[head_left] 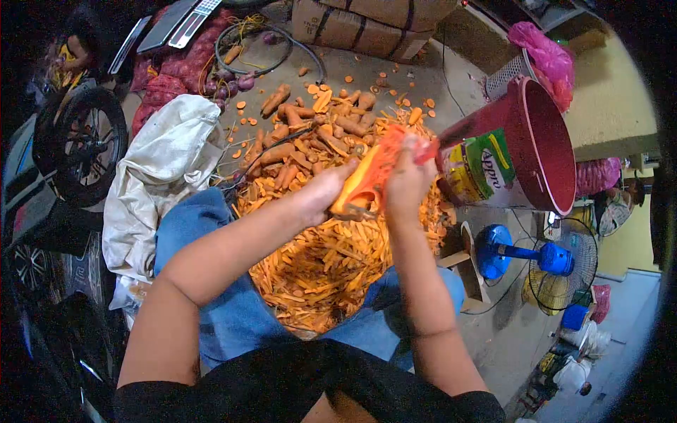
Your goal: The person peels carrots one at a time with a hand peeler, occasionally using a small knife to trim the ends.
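Note:
In front of me, over the carrot pile, I hold up an orange plastic vegetable slicer [368,185] at a slant. My left hand [328,189] is closed round its lower left side. On the slicer's right side, my right hand [410,180] is closed, its fingers blurred, with something red [424,151] at the fingertips that I cannot make out. Below both hands, cut carrot sticks [310,264] lie heaped between my knees. Just beyond are whole and part-cut carrots [349,127], with several round slices scattered around them.
At the right a big red bucket [553,144] leans on its side, near a blue fan [497,250]. A white sack [166,162] lies left, beside a motorcycle wheel [92,144]. Mesh bags [187,67], a black hose [285,32] and cardboard boxes [360,32] stand at the back.

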